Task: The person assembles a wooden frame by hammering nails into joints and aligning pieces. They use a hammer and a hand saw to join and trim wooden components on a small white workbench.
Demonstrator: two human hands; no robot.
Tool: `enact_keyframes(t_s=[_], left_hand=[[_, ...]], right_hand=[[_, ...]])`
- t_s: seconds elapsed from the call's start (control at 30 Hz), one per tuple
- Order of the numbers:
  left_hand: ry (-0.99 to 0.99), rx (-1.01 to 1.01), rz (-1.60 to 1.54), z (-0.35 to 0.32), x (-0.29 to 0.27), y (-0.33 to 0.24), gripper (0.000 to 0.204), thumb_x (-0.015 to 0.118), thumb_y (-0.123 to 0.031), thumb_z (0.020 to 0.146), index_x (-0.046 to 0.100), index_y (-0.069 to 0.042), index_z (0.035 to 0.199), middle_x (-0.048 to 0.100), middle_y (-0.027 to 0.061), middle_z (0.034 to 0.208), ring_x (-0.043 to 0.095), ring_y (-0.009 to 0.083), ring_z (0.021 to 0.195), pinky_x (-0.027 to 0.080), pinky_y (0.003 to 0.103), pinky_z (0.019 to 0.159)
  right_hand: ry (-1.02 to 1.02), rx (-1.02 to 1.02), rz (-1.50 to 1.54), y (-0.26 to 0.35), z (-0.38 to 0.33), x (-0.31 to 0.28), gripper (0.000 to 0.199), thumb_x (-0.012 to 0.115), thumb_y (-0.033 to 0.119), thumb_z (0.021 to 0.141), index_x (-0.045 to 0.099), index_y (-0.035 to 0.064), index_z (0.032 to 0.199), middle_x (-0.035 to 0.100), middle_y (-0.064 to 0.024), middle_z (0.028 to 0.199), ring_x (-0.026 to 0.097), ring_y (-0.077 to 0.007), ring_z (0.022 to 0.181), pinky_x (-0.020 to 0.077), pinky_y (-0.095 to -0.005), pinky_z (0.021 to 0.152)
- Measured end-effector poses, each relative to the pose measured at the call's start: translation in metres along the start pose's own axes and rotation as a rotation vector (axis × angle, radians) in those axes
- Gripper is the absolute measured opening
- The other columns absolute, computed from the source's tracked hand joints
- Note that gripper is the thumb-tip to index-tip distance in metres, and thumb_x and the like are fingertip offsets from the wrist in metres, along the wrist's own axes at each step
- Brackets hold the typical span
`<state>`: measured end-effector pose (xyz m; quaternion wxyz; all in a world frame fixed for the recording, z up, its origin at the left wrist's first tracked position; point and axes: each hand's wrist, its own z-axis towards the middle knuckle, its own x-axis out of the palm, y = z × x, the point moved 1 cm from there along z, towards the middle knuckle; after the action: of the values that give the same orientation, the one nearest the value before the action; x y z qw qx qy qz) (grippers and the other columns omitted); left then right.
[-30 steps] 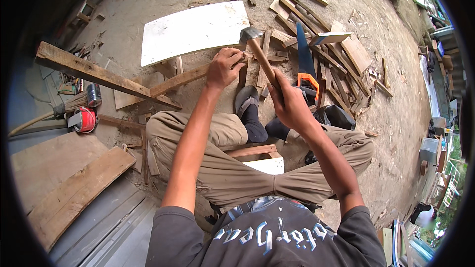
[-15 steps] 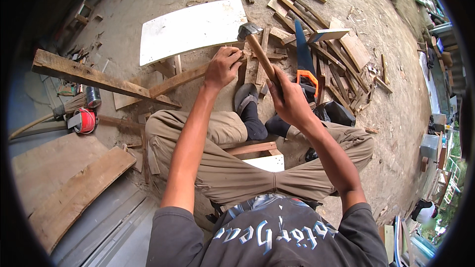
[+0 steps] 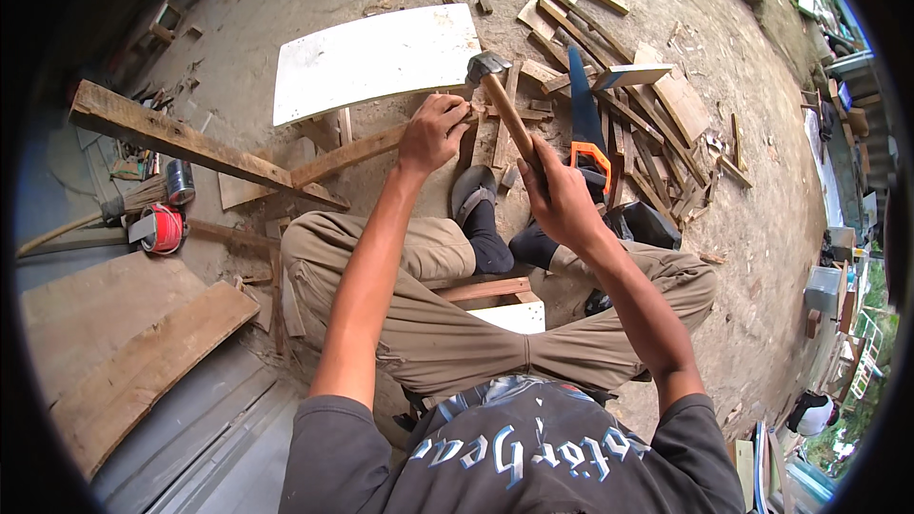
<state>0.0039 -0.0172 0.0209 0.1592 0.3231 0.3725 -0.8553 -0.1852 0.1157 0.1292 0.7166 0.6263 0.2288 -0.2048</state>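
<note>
The right hand [image 3: 557,195] wraps its fingers tight around the wooden handle of a steel-headed hammer [image 3: 505,105], whose head sits just right of the white rectangular board [image 3: 376,62]. The left hand [image 3: 433,131], fingers curled, pinches a long brown wooden strip [image 3: 347,154] just below that board.

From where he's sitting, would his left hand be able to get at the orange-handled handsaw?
Probably not easily: the left hand is pressing on a wooden strip, and the right hand, gripping the wooden-handled hammer, sits between it and the orange-handled handsaw.
</note>
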Motion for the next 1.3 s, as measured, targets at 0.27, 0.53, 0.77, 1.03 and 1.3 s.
enact_keyframes(t_s=[0.27,0.53,0.77,1.03,1.3], left_hand=[[0.012,-0.013,0.004,0.000,0.001,-0.001,0.031,0.074,-0.006,0.077,0.068,-0.007,0.107,0.064,0.0075,0.107,0.059,0.0288,0.105,0.051,0.039,0.089],[0.011,-0.020,0.028,-0.002,0.002,0.002,0.031,0.075,-0.009,0.078,0.067,-0.007,0.108,0.064,0.0059,0.109,0.061,0.0257,0.103,0.052,0.037,0.092],[-0.005,-0.065,-0.016,0.003,-0.003,0.001,0.037,0.077,-0.013,0.078,0.067,-0.011,0.113,0.063,0.0064,0.112,0.061,0.0275,0.106,0.052,0.039,0.090],[0.052,-0.296,-0.155,0.011,0.000,-0.003,0.026,0.066,-0.033,0.090,0.073,-0.010,0.100,0.070,0.0048,0.108,0.066,0.0268,0.101,0.053,0.038,0.086],[0.019,-0.261,-0.206,0.010,0.004,-0.005,0.023,0.070,-0.026,0.087,0.073,-0.005,0.097,0.071,0.0087,0.104,0.066,0.0274,0.100,0.053,0.037,0.084]], right_hand=[[0.038,0.047,-0.041,-0.007,0.000,0.001,0.033,0.056,0.012,0.096,0.048,-0.0043,0.124,0.058,-0.0273,0.073,0.058,-0.0441,0.066,0.0424,-0.0471,0.059],[0.026,0.034,-0.036,-0.010,0.001,0.004,0.033,0.057,0.015,0.097,0.051,-0.0022,0.124,0.059,-0.0241,0.073,0.058,-0.0389,0.063,0.0437,-0.0411,0.058],[-0.034,0.158,0.105,0.001,0.001,-0.001,0.032,0.055,0.017,0.098,0.050,-0.0033,0.122,0.061,-0.0171,0.071,0.061,-0.0234,0.062,0.0465,-0.0368,0.059],[-0.132,0.247,0.148,-0.024,-0.002,0.011,0.037,0.061,0.026,0.097,0.056,-0.0034,0.119,0.051,-0.0017,0.071,0.045,-0.0081,0.062,0.0373,-0.0273,0.054],[-0.187,0.382,0.153,-0.056,0.027,0.045,0.039,0.061,0.025,0.093,0.056,-0.0041,0.118,0.065,-0.0218,0.087,0.066,-0.0280,0.071,0.0499,-0.0404,0.065]])
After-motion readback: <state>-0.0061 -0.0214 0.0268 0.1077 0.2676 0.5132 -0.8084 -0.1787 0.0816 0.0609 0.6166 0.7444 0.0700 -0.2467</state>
